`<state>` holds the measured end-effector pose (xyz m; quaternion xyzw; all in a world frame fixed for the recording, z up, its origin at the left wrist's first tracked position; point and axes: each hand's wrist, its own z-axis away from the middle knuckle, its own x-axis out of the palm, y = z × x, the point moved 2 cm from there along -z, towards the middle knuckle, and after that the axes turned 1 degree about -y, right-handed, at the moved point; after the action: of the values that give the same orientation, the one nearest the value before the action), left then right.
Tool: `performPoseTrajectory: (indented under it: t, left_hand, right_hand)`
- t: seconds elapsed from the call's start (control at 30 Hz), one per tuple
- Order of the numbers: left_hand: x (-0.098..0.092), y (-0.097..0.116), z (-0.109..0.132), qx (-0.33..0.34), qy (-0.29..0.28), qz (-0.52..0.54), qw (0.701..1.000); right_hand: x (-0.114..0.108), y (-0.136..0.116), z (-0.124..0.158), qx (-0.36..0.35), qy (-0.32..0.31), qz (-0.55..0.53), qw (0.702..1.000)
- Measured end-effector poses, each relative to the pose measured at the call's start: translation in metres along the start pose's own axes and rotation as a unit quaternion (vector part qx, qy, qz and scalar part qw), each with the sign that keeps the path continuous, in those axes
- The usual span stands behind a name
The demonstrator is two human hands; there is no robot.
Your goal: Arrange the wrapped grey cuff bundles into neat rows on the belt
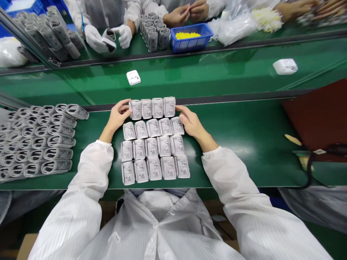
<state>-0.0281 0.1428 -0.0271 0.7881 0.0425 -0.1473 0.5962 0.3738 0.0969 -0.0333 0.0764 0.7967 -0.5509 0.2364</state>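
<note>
Left grip, right grip bracket 4 printed rolls.

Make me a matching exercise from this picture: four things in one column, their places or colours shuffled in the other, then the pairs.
Things:
1. Left hand's grip
2. Right hand's grip
3. Open basket
4. Flat panel

Places or colours:
A. Dark red, at the picture's right edge
B. At the right end of the four-bundle row
C. Blue, with yellow pieces inside
D. At the left end of the four-bundle row

Pairs: 1-D, 2-B, 3-C, 4-A
</note>
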Motion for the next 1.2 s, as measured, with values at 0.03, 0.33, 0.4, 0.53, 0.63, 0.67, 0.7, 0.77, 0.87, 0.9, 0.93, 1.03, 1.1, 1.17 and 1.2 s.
performPoseTrajectory:
  t: [0.03,0.33,0.4,0.53,0.63,0.67,0.7,0.77,0.87,0.9,0.93,1.03,1.1,1.17,1.2]
  left_hand:
    - [0.000,-0.001,0.000,0.005,0.002,0.001,1.000]
    - [-0.002,-0.009,-0.002,0.039,-0.004,-0.003,0.999]
    - [-0.003,-0.011,-0.003,0.054,0.002,-0.014,0.998]
    - [-0.005,-0.008,0.004,0.079,0.052,-0.061,0.994]
    - [-0.009,0.001,0.023,0.070,0.126,-0.097,0.985]
    - [-0.011,0.005,0.033,0.060,0.140,-0.107,0.983]
    - [-0.012,0.010,0.042,0.046,0.142,-0.116,0.982]
    - [-0.014,0.019,0.061,0.013,0.119,-0.133,0.984]
    - [-0.015,0.033,0.080,-0.019,0.050,-0.180,0.982]
    - [-0.015,0.037,0.083,-0.018,0.021,-0.204,0.979]
    - [-0.014,0.042,0.085,-0.012,-0.011,-0.230,0.973]
    - [-0.012,0.051,0.083,0.005,-0.105,-0.279,0.955]
    - [-0.014,0.055,0.082,-0.002,-0.135,-0.271,0.953]
    - [-0.018,0.058,0.082,-0.020,-0.145,-0.242,0.959]
    - [-0.020,0.059,0.083,-0.030,-0.149,-0.227,0.962]
  right_hand:
    - [0.000,0.001,0.000,-0.001,0.002,-0.001,1.000]
    - [0.002,0.003,-0.001,-0.006,0.000,0.008,1.000]
    - [0.004,0.003,-0.003,-0.014,0.011,0.015,1.000]
    - [0.006,0.004,-0.005,-0.024,0.079,0.012,0.997]
    - [0.004,0.002,-0.002,-0.022,0.147,0.008,0.989]
    - [0.003,0.000,-0.001,-0.022,0.161,0.015,0.987]
    - [0.002,-0.002,0.000,-0.021,0.168,0.024,0.985]
    - [0.000,-0.007,0.002,-0.013,0.168,0.038,0.985]
    - [-0.004,-0.014,0.002,-0.005,0.177,0.040,0.983]
    - [-0.005,-0.016,0.001,-0.005,0.183,0.041,0.982]
    - [-0.005,-0.017,0.001,-0.005,0.187,0.042,0.982]
    - [-0.005,-0.020,0.000,0.005,0.191,0.047,0.980]
    - [-0.004,-0.021,0.000,0.013,0.180,0.050,0.982]
    - [-0.001,-0.021,0.001,0.020,0.155,0.049,0.986]
    - [0.000,-0.022,0.001,0.023,0.137,0.047,0.989]
